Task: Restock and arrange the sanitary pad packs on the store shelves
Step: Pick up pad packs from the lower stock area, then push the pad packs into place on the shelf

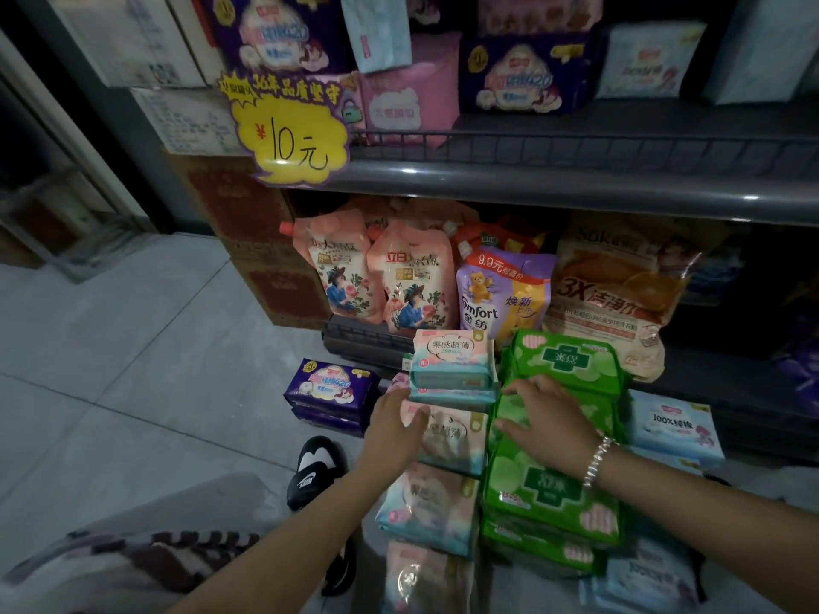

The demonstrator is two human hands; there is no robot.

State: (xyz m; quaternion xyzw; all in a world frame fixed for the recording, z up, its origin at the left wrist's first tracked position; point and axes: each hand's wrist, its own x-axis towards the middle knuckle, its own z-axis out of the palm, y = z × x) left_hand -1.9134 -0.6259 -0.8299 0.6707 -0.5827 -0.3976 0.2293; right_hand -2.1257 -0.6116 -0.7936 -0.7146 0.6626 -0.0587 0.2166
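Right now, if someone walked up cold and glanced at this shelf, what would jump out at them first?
Probably the bright yellow cloud-shaped price sign reading 10 yuan, hanging off the upper shelf's left end. Next, the stack of vivid green pad packs on the floor at lower right, with the right hand resting on it. Beside it, the left hand touches the pink-and-teal pad packs.
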